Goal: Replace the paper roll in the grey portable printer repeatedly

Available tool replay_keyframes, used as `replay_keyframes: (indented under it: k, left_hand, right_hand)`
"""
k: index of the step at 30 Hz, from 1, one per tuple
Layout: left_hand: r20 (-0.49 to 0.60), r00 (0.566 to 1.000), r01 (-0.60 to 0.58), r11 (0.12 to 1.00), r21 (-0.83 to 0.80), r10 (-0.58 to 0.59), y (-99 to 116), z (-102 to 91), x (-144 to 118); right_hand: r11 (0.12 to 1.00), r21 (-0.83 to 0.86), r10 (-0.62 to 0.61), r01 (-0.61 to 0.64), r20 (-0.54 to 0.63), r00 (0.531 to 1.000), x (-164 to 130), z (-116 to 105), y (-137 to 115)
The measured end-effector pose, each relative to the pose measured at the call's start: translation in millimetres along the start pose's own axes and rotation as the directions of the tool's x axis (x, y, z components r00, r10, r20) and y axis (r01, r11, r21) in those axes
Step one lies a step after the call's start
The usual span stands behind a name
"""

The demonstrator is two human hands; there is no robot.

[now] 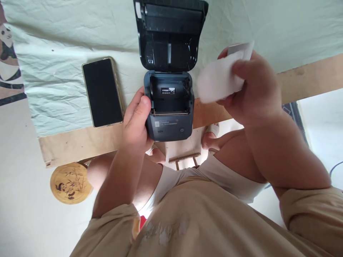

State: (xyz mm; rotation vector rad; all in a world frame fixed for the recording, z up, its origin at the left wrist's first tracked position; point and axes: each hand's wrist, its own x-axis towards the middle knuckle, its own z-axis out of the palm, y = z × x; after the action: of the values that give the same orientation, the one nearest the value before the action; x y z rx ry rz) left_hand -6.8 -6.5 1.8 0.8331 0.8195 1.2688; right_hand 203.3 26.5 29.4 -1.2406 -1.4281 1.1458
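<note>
A dark label printer [171,123] is held at the table's front edge by my left hand [138,116], its thumb on the near left side of the case. The printer's lid [171,39] is swung up and back, baring an inner bay with a small printed sticker and no roll in it. To the right of the printer, my right hand [254,82] is closed around a white paper roll [219,78], slightly blurred. A loose end of paper sticks up from the roll. The roll is apart from the printer.
A smartphone [103,92] with a dark screen lies left of the printer on the pale green cloth [61,43]. The table's bare wooden edge [80,144] runs in front. Below at left stands a round wooden stool [71,184] with a panda picture.
</note>
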Motion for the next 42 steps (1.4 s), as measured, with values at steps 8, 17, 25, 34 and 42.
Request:
replay_keyframes:
  k: [8, 17, 25, 34, 42]
  left_hand:
    - [-0.001, 1.0, -0.01, 1.0, -0.016, 0.01, -3, 2.0, 2]
    - [0.001, 1.0, -0.005, 0.999, -0.036, 0.005, -2, 0.9, 1]
    - [-0.002, 1.0, 0.01, 1.0, 0.015, -0.01, 1, 0.1, -1]
    - [0.019, 1.0, 0.013, 1.0, 0.004, -0.013, 2, 1.5, -1]
    - [-0.01, 1.0, 0.005, 1.0, -0.011, -0.005, 1, 4.2, -1]
  right_hand:
    - [0.862, -0.461, -0.226, 0.211, 0.023, 0.974, -10, 0, 8]
    - [0.673, -0.722, -0.175, 0.157, 0.051, 0.983, -2, 4, 17]
    - [0.687, -0.664, -0.437, 0.295, -0.054, 0.898, -9, -5, -3]
    - [0.641, -0.767, -0.145, 0.035, -0.077, 0.986, 12, -28, 18]
    - [0.761, -0.642, -0.253, 0.09, -0.166, 0.953, 14, -23, 23]
